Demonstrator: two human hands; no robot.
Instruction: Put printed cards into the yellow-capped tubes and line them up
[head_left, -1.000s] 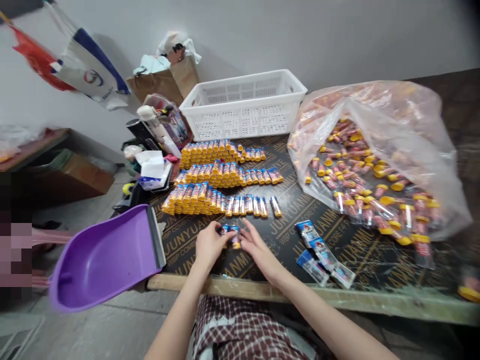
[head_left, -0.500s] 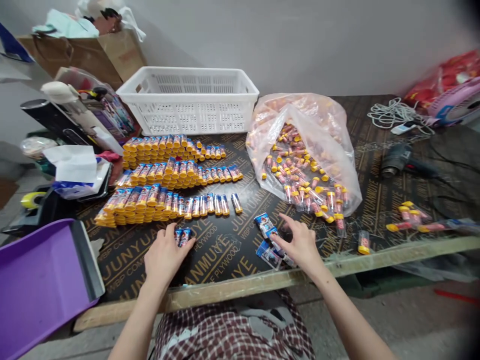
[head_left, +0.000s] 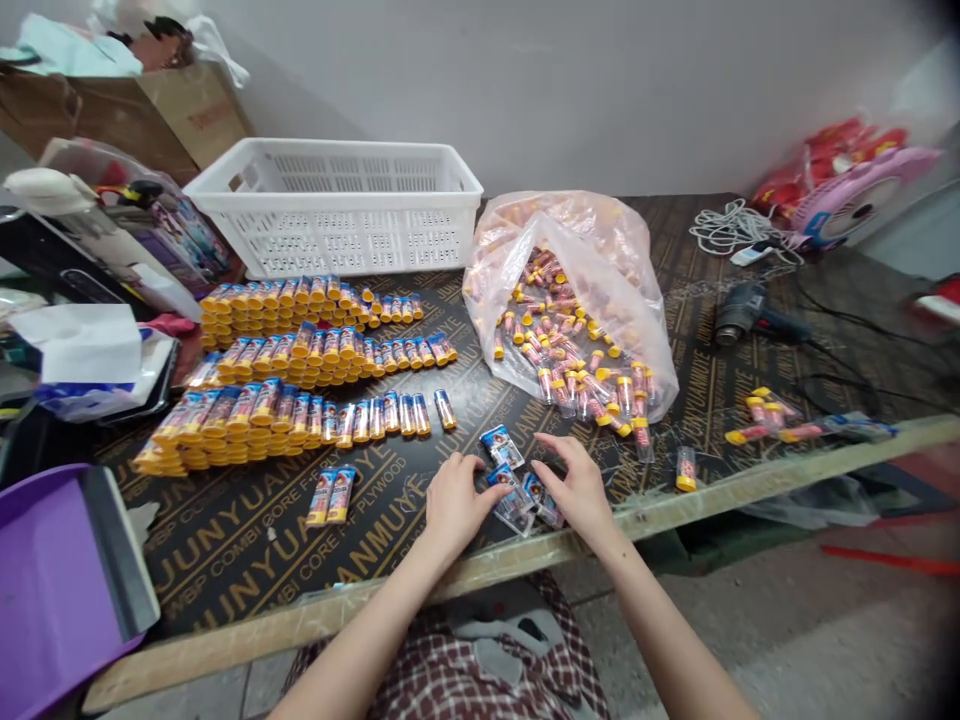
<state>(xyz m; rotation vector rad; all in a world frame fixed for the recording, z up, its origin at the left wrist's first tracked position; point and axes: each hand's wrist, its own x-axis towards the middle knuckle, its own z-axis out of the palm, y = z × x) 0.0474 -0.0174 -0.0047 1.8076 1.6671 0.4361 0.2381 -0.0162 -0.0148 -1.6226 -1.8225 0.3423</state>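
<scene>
A small loose pile of flat blue-and-clear printed plastic sleeves (head_left: pixel 512 500) lies near the table's front edge. My left hand (head_left: pixel 456 505) is at the pile's left side, thumb and forefinger apart, the thumb at a sleeve. On the other side my right hand (head_left: pixel 579 495) has its fingers spread, with the thumb near the sleeves. Neither hand visibly lifts anything. Left of my left hand, two yellow-capped tubes in blue printed sleeves (head_left: pixel 331 496) lie side by side. Beyond them, sleeved tubes are stacked in several rows (head_left: pixel 247 408).
A clear plastic bag (head_left: pixel 637 290) spills unsleeved yellow-capped tubes (head_left: pixel 570 345). Behind the rows stands a white plastic basket (head_left: pixel 337 235). A heat gun (head_left: pixel 742 312) and a pink fan (head_left: pixel 855 200) are at the right. At the left is a purple dustpan (head_left: pixel 52 580).
My left hand has moved right, from the two sleeved tubes to the pile of sleeves, leaving the tubes on the table. My right hand stays by the pile. The view has shifted right.
</scene>
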